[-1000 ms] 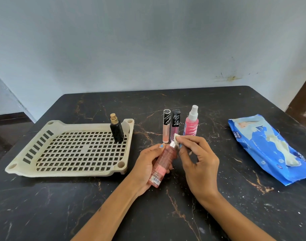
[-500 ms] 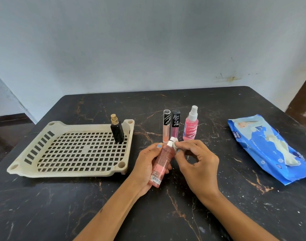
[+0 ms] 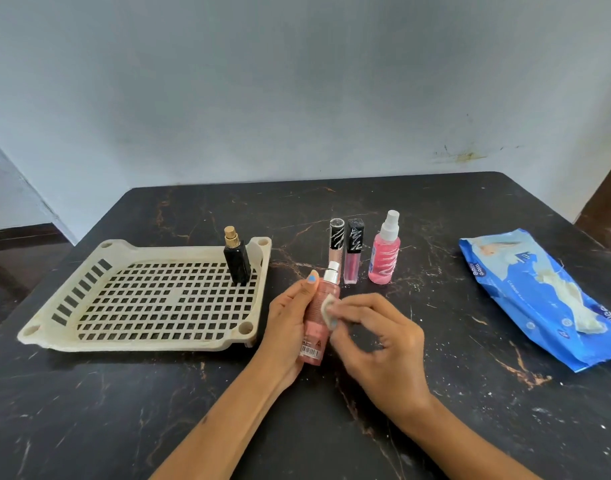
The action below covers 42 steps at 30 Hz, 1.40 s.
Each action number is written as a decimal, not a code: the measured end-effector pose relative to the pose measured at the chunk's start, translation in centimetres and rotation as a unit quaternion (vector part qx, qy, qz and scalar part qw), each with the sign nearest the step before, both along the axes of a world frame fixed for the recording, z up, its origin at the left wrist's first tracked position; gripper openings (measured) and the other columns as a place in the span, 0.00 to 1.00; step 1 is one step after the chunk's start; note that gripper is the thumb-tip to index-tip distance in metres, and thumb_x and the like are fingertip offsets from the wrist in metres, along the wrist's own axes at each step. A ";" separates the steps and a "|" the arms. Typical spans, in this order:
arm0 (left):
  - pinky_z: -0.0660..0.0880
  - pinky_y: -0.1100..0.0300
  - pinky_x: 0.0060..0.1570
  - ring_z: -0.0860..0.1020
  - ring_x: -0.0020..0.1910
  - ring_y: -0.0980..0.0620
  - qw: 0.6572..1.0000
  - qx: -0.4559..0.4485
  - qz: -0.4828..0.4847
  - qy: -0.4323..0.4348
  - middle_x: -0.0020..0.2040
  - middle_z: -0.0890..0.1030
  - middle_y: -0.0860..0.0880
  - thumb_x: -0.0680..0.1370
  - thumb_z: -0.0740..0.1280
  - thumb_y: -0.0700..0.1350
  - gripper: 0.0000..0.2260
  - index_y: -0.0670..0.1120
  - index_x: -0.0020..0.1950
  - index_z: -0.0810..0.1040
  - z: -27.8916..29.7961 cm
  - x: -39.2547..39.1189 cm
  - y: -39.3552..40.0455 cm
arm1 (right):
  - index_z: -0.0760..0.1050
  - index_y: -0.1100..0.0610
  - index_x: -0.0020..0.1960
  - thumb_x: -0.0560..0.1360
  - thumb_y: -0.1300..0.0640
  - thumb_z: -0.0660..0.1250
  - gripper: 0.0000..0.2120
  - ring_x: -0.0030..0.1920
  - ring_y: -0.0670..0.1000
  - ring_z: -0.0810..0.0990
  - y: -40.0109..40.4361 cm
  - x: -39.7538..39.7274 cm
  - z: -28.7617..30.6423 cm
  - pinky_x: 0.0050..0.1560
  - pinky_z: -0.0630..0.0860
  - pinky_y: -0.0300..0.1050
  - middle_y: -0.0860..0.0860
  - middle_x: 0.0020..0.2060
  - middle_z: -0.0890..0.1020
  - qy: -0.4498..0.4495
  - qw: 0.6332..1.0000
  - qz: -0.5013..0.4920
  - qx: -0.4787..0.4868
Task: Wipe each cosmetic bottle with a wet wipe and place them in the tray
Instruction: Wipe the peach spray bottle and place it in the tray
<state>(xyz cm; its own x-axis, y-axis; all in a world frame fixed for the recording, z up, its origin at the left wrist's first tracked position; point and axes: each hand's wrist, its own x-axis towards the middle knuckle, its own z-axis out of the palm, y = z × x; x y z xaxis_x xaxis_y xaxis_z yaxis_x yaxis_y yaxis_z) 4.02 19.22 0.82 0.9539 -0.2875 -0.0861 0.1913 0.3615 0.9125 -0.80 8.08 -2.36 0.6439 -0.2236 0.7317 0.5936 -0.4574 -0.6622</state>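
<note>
Hands at lower centre of frame, over a black marble-patterned table (image 3: 435, 209). Left hand (image 3: 290, 327) grips a pale pink bottle (image 3: 316, 323), fingers curled round its body; much of the bottle's left side is hidden by them, label text unreadable. Right hand (image 3: 380, 344), blurred, pinches a small folded wet wipe (image 3: 328, 306) against the bottle's right side; most of the wipe is hidden behind the fingertips. Cream slotted tray (image 3: 72, 306), left of centre, holds one black bottle (image 3: 237, 259) upright at its far right corner. Centre: two lip gloss tubes (image 3: 345, 251) and a pink spray bottle (image 3: 384, 254) stand upright, the nearer tube partly hidden by the held bottle's cap. Right edge: blue wipes packet (image 3: 539, 299), corner cut off.
</note>
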 end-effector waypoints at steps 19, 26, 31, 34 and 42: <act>0.73 0.64 0.29 0.76 0.29 0.55 0.990 0.097 -0.092 -0.042 0.33 0.80 0.50 0.71 0.64 0.48 0.19 0.42 0.58 0.79 -0.1 -0.6 0.1 | 0.81 0.54 0.50 0.72 0.68 0.72 0.12 0.44 0.45 0.82 -1.7 1.1 0.7 0.45 0.77 0.32 0.48 0.45 0.82 0.045 0.991 -0.053 0.112; 0.74 0.64 0.31 0.76 0.30 0.54 1.000 0.016 -0.024 0.005 0.32 0.78 0.47 0.70 0.64 0.49 0.11 0.42 0.43 0.79 -0.1 -0.1 0.1 | 0.85 0.59 0.42 0.68 0.67 0.72 0.06 0.38 0.45 0.83 -0.1 -0.2 0.4 0.41 0.79 0.35 0.48 0.40 0.83 0.022 0.998 0.044 0.033; 0.72 0.63 0.30 0.73 0.28 0.54 0.999 0.025 -0.001 0.029 0.31 0.76 0.47 0.72 0.64 0.51 0.12 0.42 0.43 0.78 -0.2 0.1 0.3 | 0.84 0.61 0.41 0.67 0.66 0.69 0.06 0.41 0.43 0.82 0.8 -0.8 0.1 0.43 0.77 0.33 0.50 0.40 0.82 -0.001 0.996 0.081 -0.046; 0.73 0.64 0.32 0.74 0.30 0.54 0.999 0.024 -0.034 -0.005 0.33 0.76 0.47 0.72 0.64 0.49 0.11 0.42 0.42 0.78 -0.1 -0.2 0.0 | 0.84 0.59 0.44 0.70 0.64 0.71 0.05 0.42 0.43 0.81 0.1 0.0 0.2 0.44 0.78 0.34 0.50 0.42 0.82 0.003 1.000 0.006 -0.008; 0.74 0.58 0.38 0.76 0.36 0.50 0.999 0.033 -0.014 -0.001 0.36 0.78 0.44 0.70 0.66 0.52 0.14 0.41 0.44 0.80 -0.4 -0.2 0.0 | 0.83 0.58 0.43 0.68 0.65 0.69 0.06 0.37 0.44 0.79 0.0 -0.2 0.6 0.39 0.76 0.33 0.48 0.40 0.80 0.014 1.000 0.012 -0.024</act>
